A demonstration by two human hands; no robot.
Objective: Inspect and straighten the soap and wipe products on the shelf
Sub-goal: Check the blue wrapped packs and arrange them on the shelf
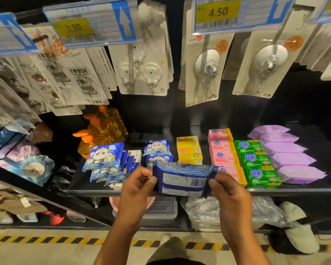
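A blue panda wipe pack (182, 178) is held flat in front of the shelf edge, its back label and barcode facing me. My left hand (137, 183) grips its left end and my right hand (226, 190) grips its right end. More blue panda packs (103, 155) lie fanned and tilted at the shelf's left, and two (157, 148) stand behind the held one. To the right sit rows of yellow soap boxes (188, 150), pink soap bars (221, 150), green soap bars (256, 163) and purple wipe packs (287, 152).
The black shelf (294, 189) has a front lip just behind my hands. Carded hooks (143, 73) and price tags (218, 14) hang above. An orange bottle (103, 129) stands at the back left. Plastic boxes and bags (203, 211) fill the lower shelf.
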